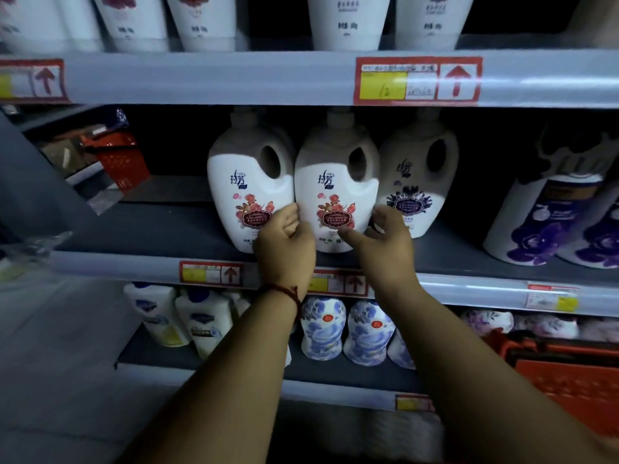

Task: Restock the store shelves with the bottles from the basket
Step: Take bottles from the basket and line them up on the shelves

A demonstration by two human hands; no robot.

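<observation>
A white handled bottle with a red rose label (336, 185) stands upright on the middle shelf (160, 229). My left hand (284, 242) curls its fingers round the bottle's lower left side. My right hand (385, 242) cups the lower right side, thumb across the front. A matching rose bottle (248, 182) stands touching it on the left. On its right stands a white bottle with a purple label (415, 182). An orange basket (569, 380) shows at the lower right edge; its contents are hidden.
The upper shelf holds several white bottles (345, 21). Purple-flower bottles (542, 222) stand at the right of the middle shelf. The left part of that shelf is bare, with a second orange basket (120, 155) behind. Blue-patterned bottles (323, 326) fill the lower shelf.
</observation>
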